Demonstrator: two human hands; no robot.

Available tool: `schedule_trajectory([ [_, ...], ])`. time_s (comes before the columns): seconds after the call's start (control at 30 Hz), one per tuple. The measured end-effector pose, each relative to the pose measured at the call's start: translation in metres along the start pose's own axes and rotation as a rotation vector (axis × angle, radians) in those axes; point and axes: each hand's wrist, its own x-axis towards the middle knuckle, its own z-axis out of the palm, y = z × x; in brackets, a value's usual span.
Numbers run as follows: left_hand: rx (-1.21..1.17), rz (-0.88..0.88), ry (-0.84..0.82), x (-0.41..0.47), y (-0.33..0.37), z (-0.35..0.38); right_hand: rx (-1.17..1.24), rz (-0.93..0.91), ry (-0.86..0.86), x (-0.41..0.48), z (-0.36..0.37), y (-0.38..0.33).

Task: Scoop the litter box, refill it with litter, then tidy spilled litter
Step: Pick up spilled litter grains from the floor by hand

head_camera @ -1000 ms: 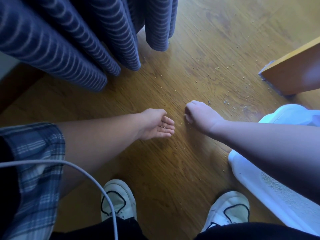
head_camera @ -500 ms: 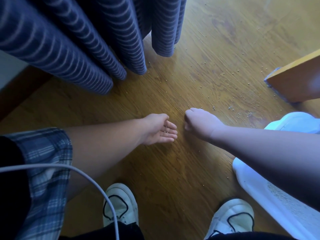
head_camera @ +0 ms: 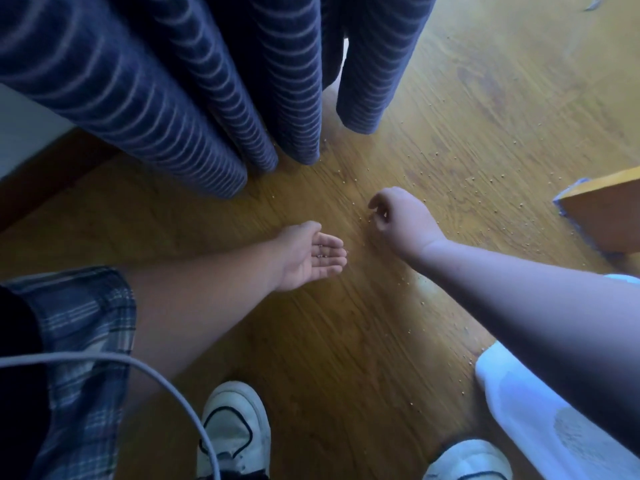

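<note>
Looking down at the wooden floor (head_camera: 346, 341), we noted a striped curtain (head_camera: 173, 98) hanging at upper left. Left hand (head_camera: 311, 254) lay palm up, grip wide, a few litter grains (head_camera: 320, 255) resting on its fingers. Just beside it, right hand (head_camera: 398, 216) was low over the boards, fingers curled toward the thumb; we could not tell whether that grip held a grain. Spilled litter (head_camera: 478, 202) dotted the floor around and right of it. White litter box (head_camera: 519, 410) sat lower right, partly under the right forearm.
</note>
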Motion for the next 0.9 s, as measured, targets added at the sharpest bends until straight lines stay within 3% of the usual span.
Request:
schedule_trajectory([
  [0.17,-0.062,0.017,0.004,0.003,0.008,-0.001,-0.08,-0.068,-0.094,0.007,0.012,-0.002],
  [0.3,-0.088,0.016,0.01,0.002,0.011,-0.001,-0.079,-0.072,-0.061,0.012,0.015,-0.004],
  [0.47,-0.085,0.017,0.029,0.002,0.012,-0.001,-0.249,-0.173,-0.068,0.015,0.02,-0.003],
  [0.6,-0.065,0.02,0.05,0.007,0.012,-0.001,-0.311,-0.132,-0.096,0.013,0.022,-0.003],
  [0.7,-0.075,0.003,0.033,0.011,0.01,0.0,-0.118,-0.144,-0.066,0.011,0.016,-0.016],
  [0.83,-0.187,-0.021,-0.092,0.014,0.011,0.006,0.094,-0.339,-0.127,0.003,0.01,-0.036],
  [0.9,-0.187,-0.012,-0.099,0.016,0.012,0.007,0.109,-0.259,-0.059,0.008,0.012,-0.032],
])
